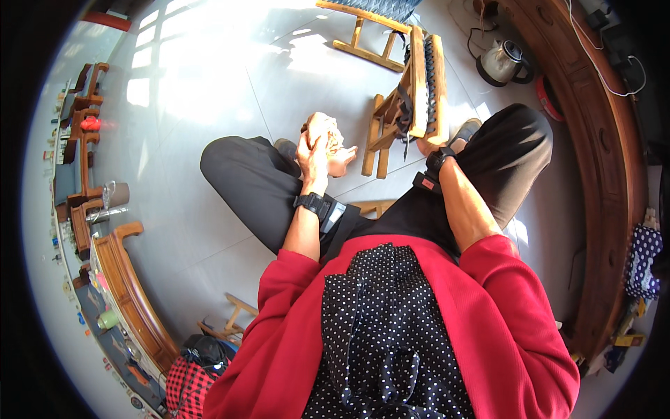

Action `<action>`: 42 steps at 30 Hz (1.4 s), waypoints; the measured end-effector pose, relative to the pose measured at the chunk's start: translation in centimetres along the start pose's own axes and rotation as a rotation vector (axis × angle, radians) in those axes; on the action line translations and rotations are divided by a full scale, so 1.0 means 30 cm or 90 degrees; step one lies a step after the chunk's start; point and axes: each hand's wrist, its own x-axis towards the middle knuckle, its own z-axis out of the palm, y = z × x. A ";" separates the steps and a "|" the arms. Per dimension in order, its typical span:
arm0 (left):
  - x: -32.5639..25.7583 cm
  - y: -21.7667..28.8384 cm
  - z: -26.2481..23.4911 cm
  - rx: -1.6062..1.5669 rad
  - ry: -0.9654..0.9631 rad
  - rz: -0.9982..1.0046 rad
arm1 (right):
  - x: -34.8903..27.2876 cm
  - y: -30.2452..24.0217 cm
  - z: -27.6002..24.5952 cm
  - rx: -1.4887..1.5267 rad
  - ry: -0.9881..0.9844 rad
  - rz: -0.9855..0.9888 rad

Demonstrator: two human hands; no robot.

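My left hand (pixel 311 155) is closed round a crumpled, peach-coloured soft cloth (pixel 322 128). Folds of the cloth bulge above the fingers, and a loose end hangs to the right. My right hand (pixel 428 147) is at the near end of a small wooden folding stool (pixel 417 87) with a dark woven seat. The stool's rail hides most of that hand's fingers, so their grip does not show. Dark straps dangle from the stool's side, and its lower bars (pixel 375 143) reach toward the floor between my feet.
Another wooden stool (pixel 366 35) with a blue woven seat stands farther ahead. An electric kettle (pixel 500 64) sits on the floor by the wooden cabinet (pixel 586 105) at right. Wooden seating (pixel 129 293) lines the left. A checked red bag (pixel 187 384) lies at lower left.
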 end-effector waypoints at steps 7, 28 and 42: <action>0.013 -0.032 -0.031 0.109 -0.002 -0.031 | 0.005 -0.006 -0.034 -0.077 0.089 -0.065; 0.036 -0.106 -0.092 0.226 0.034 -0.087 | 0.063 -0.189 0.017 0.157 0.131 -0.077; 0.016 -0.084 -0.075 0.050 0.153 -0.047 | 0.260 -0.052 -0.087 0.219 0.340 0.147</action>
